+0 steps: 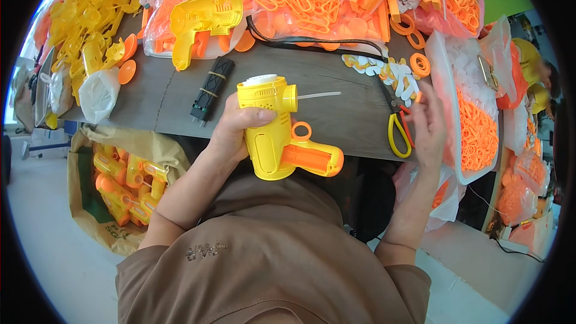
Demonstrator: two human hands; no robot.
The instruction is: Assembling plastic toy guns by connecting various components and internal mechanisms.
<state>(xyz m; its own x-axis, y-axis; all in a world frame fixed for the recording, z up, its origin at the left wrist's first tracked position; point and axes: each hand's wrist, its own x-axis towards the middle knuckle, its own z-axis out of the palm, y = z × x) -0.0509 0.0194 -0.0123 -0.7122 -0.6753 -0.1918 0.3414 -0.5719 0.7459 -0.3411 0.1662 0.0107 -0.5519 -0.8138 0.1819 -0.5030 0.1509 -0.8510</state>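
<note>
Left hand (235, 125) grasps a yellow toy gun (268, 147) mid-frame — seemingly mostly assembled, the protruding tube (321, 94) perhaps unfinished; right hand (429, 126), right of frame — can't tell if holding anything.

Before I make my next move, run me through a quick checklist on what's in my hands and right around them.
1. Left grip on the toy: ok, thumb across its yellow body.
2. Right grip free: cannot tell; a small orange piece shows at the fingertips, maybe held.
3. Scissors well away from the right grip: not ok, the handles lie close beside it.
4. Tube sticking out of the toy's nozzle: ok.
5. Tube firmly fixed inside: cannot tell, that end is hidden.
</note>
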